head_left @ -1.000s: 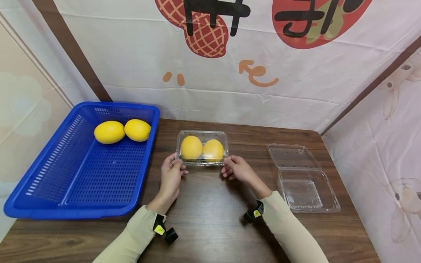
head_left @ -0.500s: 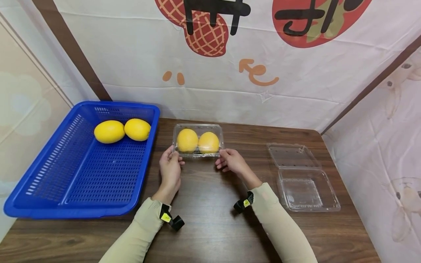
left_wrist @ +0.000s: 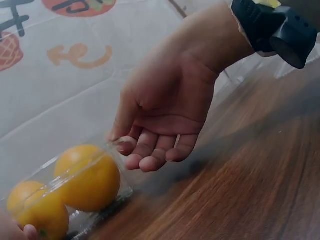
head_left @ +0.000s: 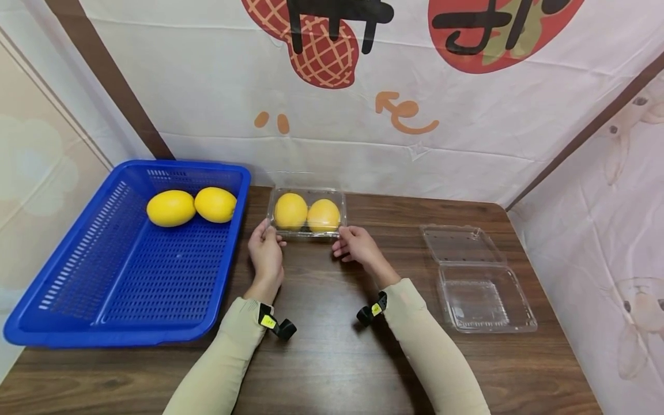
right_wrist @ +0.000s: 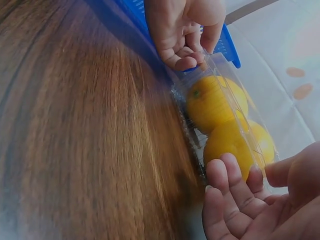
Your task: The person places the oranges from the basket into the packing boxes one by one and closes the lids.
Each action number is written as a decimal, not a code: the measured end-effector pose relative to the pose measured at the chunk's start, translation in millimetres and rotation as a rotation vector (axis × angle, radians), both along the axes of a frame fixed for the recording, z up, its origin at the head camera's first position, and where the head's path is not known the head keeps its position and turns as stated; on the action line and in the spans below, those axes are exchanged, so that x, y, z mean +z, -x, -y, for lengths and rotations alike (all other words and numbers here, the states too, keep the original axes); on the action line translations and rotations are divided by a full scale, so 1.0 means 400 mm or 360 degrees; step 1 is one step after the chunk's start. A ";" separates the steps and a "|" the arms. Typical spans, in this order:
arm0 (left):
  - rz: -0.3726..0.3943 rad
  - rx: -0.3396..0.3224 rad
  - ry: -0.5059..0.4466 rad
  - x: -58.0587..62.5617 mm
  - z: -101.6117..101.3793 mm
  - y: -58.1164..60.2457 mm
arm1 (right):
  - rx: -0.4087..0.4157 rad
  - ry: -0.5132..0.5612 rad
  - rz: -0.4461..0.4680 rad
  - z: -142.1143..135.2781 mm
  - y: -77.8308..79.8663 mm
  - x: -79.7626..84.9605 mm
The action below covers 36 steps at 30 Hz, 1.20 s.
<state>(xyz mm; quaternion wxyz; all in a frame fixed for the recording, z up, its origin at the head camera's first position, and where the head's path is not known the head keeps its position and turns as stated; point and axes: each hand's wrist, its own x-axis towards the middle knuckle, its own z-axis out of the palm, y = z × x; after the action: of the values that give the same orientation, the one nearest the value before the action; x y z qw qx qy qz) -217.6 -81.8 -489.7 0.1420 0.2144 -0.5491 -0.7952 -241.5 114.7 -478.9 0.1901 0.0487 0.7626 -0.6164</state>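
Observation:
A clear plastic clamshell box (head_left: 307,229) with two oranges (head_left: 291,211) inside sits near the back of the table, its lid down. My left hand (head_left: 266,251) pinches its front left corner, thumb on top. At the front right corner, my right hand (head_left: 359,250) pinches the box between thumb and index finger. In the left wrist view the other fingers of the right hand (left_wrist: 165,110) hang loosely curled below. The right wrist view shows both hands at opposite ends of the box, with the oranges (right_wrist: 217,103) between them.
On the left stands a blue plastic basket (head_left: 166,276) holding two yellow lemons (head_left: 171,208). A second clear clamshell (head_left: 479,302) lies open on the right of the wooden table (head_left: 321,357). A printed cloth (head_left: 207,115) hangs right behind the table's back edge.
Both hands have slid the box with the oranges back toward the cloth and slightly left, keeping their grip on its corners. The basket and the open clamshell have stayed put.

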 end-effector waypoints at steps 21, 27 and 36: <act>-0.0184 0.0236 -0.0017 -0.041 0.002 0.091 | -0.0120 0.0026 0.0012 0.046 0.067 0.003; -0.0230 0.0325 -0.0035 -0.054 -0.006 0.103 | -0.0109 0.0032 -0.0006 0.051 0.070 0.006; -0.0237 0.0341 -0.0036 -0.061 -0.005 0.108 | -0.0081 0.0020 -0.0010 0.053 0.074 0.005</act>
<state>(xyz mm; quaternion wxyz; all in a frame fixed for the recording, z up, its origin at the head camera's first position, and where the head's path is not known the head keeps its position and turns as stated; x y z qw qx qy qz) -260.9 -80.0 -514.2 0.2641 0.2137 -0.5019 -0.7954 -271.1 93.6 -476.8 0.1724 0.0649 0.7579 -0.6259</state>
